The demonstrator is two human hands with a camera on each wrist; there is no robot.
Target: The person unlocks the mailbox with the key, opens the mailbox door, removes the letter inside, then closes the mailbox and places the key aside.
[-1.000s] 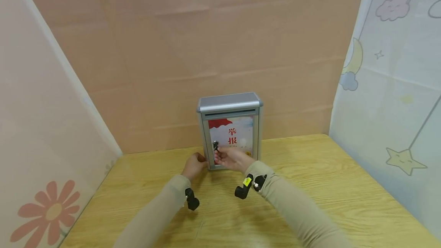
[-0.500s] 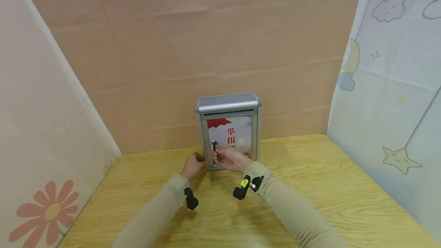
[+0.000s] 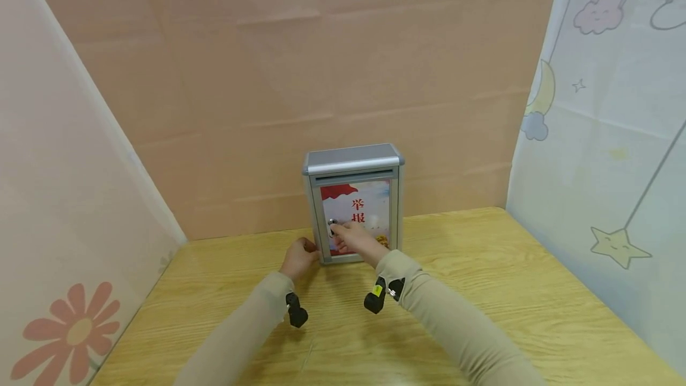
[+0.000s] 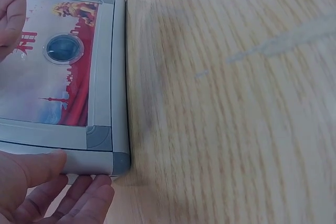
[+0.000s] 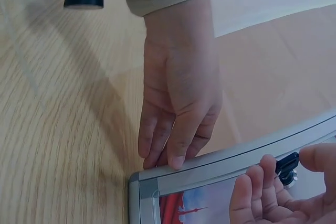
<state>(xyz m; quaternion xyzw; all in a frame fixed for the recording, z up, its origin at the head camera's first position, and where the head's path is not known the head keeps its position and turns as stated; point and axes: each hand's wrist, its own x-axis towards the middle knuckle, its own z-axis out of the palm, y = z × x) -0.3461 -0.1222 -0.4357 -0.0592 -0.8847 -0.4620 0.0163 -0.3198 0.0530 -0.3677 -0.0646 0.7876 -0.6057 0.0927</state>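
Note:
A grey metal letter box [image 3: 354, 159] with a slot along its top front stands upright on the table. Red characters and a red drape decorate its front panel [image 3: 380, 207]. Near the panel's left edge is a silver lock [image 5: 290, 178] with a black-headed key [image 5: 286, 164] in it. My right hand [image 3: 358, 239] pinches the key head between thumb and fingers. My left hand [image 3: 299, 258] holds the box's lower left side, thumb [image 4: 50, 163] on the side frame and fingers curled around toward the back, partly hidden.
The wood-grain table [image 3: 455, 279] stretches out around the box. An orange-brown backdrop [image 3: 241, 76] rises behind it, with patterned cloth walls at left and right [image 3: 605, 165]. Black wrist cameras [image 3: 296, 311] hang from both sleeves.
My right hand has risen slightly, and its fingers now cover more of the key, which showed hanging below the lock earlier. The left hand and the box stay in place.

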